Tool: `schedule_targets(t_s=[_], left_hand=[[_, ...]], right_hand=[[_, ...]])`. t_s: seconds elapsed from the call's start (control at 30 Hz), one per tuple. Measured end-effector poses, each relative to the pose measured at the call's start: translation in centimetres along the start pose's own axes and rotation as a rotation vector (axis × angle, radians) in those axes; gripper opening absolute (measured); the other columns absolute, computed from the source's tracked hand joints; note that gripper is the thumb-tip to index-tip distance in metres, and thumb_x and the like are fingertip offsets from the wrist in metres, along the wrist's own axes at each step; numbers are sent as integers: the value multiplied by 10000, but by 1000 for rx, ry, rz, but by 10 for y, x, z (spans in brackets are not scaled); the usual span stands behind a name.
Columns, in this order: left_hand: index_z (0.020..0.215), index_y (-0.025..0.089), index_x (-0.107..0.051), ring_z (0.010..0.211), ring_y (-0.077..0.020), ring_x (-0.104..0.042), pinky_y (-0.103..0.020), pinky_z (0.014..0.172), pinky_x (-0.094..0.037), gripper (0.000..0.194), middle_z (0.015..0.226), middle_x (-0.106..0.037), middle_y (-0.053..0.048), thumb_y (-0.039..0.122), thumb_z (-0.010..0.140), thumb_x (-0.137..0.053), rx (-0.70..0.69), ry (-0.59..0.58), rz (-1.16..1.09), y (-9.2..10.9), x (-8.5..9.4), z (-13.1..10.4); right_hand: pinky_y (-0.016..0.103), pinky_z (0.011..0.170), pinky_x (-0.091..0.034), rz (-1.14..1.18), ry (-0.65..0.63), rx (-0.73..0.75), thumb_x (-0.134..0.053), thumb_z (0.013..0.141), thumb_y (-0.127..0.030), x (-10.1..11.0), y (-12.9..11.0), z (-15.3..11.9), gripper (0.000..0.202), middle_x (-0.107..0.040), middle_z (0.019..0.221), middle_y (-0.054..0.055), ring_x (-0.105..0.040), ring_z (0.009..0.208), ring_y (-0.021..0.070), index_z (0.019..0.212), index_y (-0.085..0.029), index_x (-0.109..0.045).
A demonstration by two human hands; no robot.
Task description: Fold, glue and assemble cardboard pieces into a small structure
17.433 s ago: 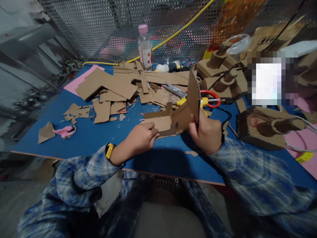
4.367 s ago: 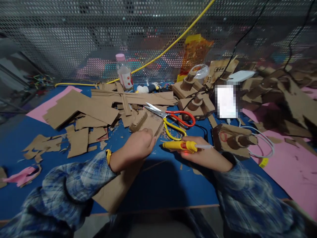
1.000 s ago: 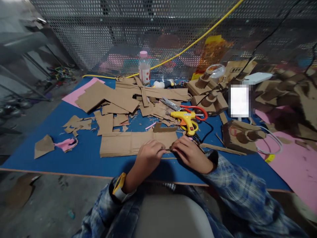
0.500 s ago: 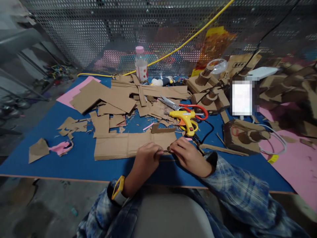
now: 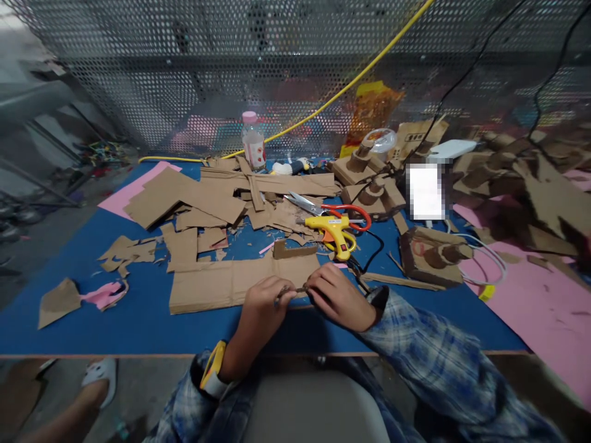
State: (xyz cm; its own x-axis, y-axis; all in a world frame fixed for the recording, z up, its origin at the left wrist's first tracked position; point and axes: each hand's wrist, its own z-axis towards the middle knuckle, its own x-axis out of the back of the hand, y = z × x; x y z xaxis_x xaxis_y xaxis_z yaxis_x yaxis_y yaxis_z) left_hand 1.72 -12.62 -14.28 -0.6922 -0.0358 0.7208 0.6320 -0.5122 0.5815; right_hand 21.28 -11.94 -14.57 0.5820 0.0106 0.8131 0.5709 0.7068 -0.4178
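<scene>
Both my hands are closed on a narrow brown cardboard strip (image 5: 301, 289), mostly covered by the fingers. My left hand (image 5: 264, 306) pinches one end, and my right hand (image 5: 339, 296) grips the other. Beneath and behind them lies a long flat cardboard piece (image 5: 203, 286) with crease lines. A small L-shaped cardboard piece (image 5: 295, 250) stands on its far edge. Beyond my right hand are a yellow glue gun (image 5: 333, 229) and scissors (image 5: 341, 210) with red handles, lying close together.
Cardboard scraps (image 5: 184, 197) cover the table's middle and left. A bottle (image 5: 253, 144) with a pink cap stands at the back. Built cardboard pieces (image 5: 434, 255) and a white cable (image 5: 496, 255) are on the right. A person's foot in a slipper (image 5: 104, 378) shows at lower left.
My view has shifted, so the table sits lower and further left in the picture. Both hands stay close together on the strip. A foot has come into view at lower left.
</scene>
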Motion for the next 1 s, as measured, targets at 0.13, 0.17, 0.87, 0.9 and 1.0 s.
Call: schedule_targets(t_s=[0.13, 0.17, 0.87, 0.9, 1.0], left_hand=[[803, 171, -626, 691, -165, -632, -266, 654, -464, 88, 737, -686, -10, 207, 766, -698, -12, 87, 34, -1, 3, -5], [822, 169, -627, 702, -169, -632, -269, 659, -471, 128, 752, -686, -19, 249, 762, -707, -16, 115, 27, -1, 4, -7], [718, 183, -673, 696, -141, -643, -237, 657, -453, 117, 722, -707, 1, 157, 821, -623, 78, 11, -16, 4, 7, -4], [718, 182, -673, 698, -141, -644, -237, 661, -456, 118, 724, -709, 1, 151, 820, -622, 77, 13, -25, 4, 7, -4], [716, 184, -675, 711, -141, -649, -238, 680, -465, 116, 735, -714, 4, 133, 810, -628, 83, 23, -46, 4, 6, -5]], right_hand=[[326, 699, -386, 15, 15, 26, -458, 915, -185, 1, -1, -1, 134, -569, 805, 76, -458, 791, 183, 883, -150, -583], [323, 686, -379, 23, 25, 26, -466, 914, -190, 0, -1, -1, 135, -562, 787, 71, -455, 778, 180, 878, -151, -590], [355, 782, -429, 87, 60, -16, -523, 894, -224, 16, -2, 17, 119, -568, 893, 88, -497, 871, 198, 939, -162, -614], [378, 820, -429, 27, 83, -33, -532, 888, -225, 19, -1, 24, 162, -564, 966, 112, -494, 925, 215, 1015, -151, -599], [421, 856, -423, -148, 33, -80, -549, 876, -227, 20, 9, 51, 277, -558, 1053, 155, -474, 995, 258, 1131, -120, -559]])
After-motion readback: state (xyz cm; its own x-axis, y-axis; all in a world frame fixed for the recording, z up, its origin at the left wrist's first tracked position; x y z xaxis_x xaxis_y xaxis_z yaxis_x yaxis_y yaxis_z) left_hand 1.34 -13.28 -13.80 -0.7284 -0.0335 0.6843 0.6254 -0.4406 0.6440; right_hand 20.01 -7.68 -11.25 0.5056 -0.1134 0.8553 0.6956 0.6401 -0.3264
